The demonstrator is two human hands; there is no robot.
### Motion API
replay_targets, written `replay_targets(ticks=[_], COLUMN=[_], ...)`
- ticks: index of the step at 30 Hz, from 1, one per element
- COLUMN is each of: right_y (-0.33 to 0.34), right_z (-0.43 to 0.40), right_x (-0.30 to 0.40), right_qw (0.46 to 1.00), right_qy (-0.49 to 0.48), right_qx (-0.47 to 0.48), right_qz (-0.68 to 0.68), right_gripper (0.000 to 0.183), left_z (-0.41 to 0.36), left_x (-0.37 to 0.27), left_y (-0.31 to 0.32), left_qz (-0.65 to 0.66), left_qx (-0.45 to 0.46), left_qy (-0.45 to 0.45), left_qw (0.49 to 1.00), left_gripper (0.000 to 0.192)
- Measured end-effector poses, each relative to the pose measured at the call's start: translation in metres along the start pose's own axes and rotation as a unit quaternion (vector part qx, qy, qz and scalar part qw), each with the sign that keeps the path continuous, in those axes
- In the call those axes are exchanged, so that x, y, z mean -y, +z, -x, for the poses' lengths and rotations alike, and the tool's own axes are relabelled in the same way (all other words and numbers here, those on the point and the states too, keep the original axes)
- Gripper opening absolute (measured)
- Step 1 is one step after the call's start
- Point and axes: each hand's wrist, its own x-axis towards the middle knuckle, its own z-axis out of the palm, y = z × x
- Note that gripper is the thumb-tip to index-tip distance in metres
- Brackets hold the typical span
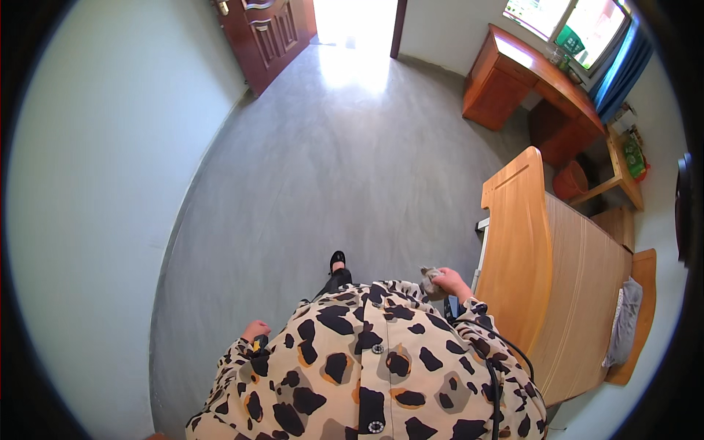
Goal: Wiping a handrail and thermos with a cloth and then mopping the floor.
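My right hand (pixel 452 281) grips a crumpled grey cloth (pixel 432 281) at my right side, close to the wooden footboard (pixel 514 236) of a bed. At my left side hangs my left hand (pixel 257 330), its fingers curled inward and partly hidden; nothing shows in it. A dark band with a yellow mark (pixel 258 345) is at the left wrist. One black shoe (pixel 337 257) shows on the grey floor (pixel 308 165) ahead of me. A black cable (pixel 498 385) runs along my right sleeve.
A brown door (pixel 269 41) stands open beside a bright doorway (pixel 357 22). To the right are a wooden desk (pixel 503 77), a red bucket (pixel 570 180) and a small wooden table (pixel 624 176). The bed mat (pixel 583 297) bears a grey pillow (pixel 625 319). A pale wall (pixel 110 192) runs along the left.
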Motion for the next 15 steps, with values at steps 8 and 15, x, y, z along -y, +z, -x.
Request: replay_targets(ticks=[8, 15], right_y=[-0.038, -0.065], right_z=[-0.031, -0.093], right_x=[0.009, 0.007], right_qw=[0.995, 0.983], right_qy=[0.102, 0.167], right_qx=[-0.003, 0.013], right_qz=[0.021, -0.080], right_gripper=[0.042, 0.043], left_z=[-0.170, -0.208], left_x=[-0.147, -0.437], left_y=[-0.092, -0.108], left_qz=[-0.205, -0.200], left_qx=[-0.045, -0.084], left_qy=[0.128, 0.272], left_qw=[0.969, 0.937], left_gripper=[0.026, 0.033])
